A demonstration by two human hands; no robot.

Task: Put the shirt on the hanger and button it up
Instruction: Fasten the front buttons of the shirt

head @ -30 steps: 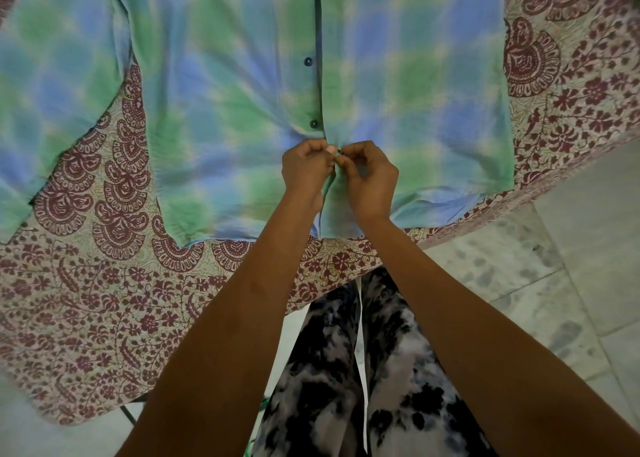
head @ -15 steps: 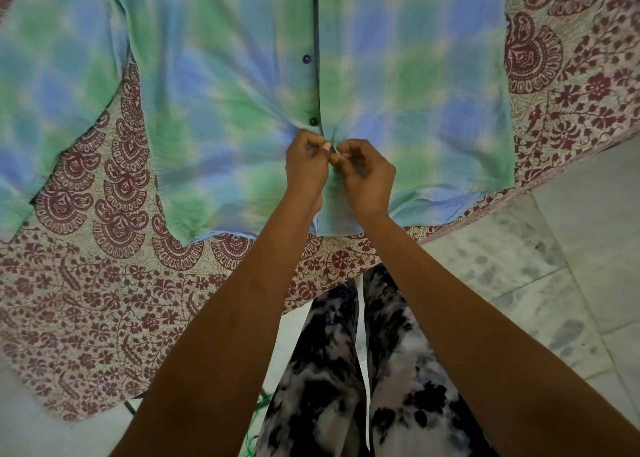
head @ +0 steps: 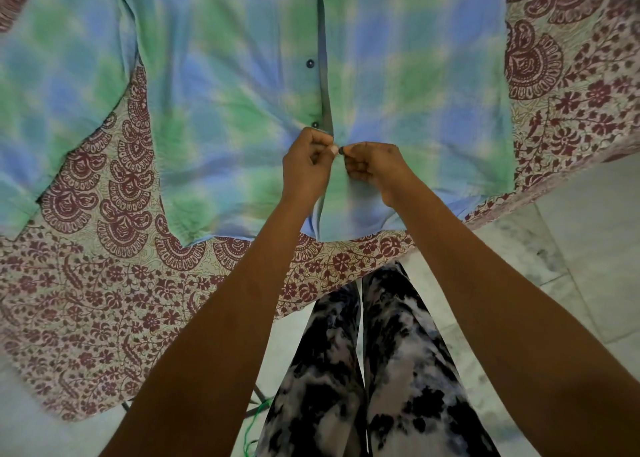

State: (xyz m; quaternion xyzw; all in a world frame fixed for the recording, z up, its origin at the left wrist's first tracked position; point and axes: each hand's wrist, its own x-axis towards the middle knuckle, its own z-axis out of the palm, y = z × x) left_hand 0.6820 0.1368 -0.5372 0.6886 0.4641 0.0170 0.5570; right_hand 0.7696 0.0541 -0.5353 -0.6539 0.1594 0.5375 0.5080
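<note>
A blue and green checked shirt (head: 221,86) lies flat, front up, on a patterned cloth. Three dark buttons (head: 310,63) run up its closed placket above my hands. My left hand (head: 304,166) pinches the left placket edge low on the shirt. My right hand (head: 372,164) pinches the right edge, with a small dark button (head: 341,150) showing between the two thumbs. The hem below my hands hangs open. No hanger is visible.
The maroon floral cloth (head: 104,301) covers the surface and drapes over its near edge. Pale marble floor tiles (head: 588,249) lie to the right. My legs in black and white patterned trousers (head: 363,370) stand against the edge. A green cord (head: 258,411) trails below.
Both hands have stayed at the same low spot on the placket, shifting slightly up. A dark button now shows between the thumbs.
</note>
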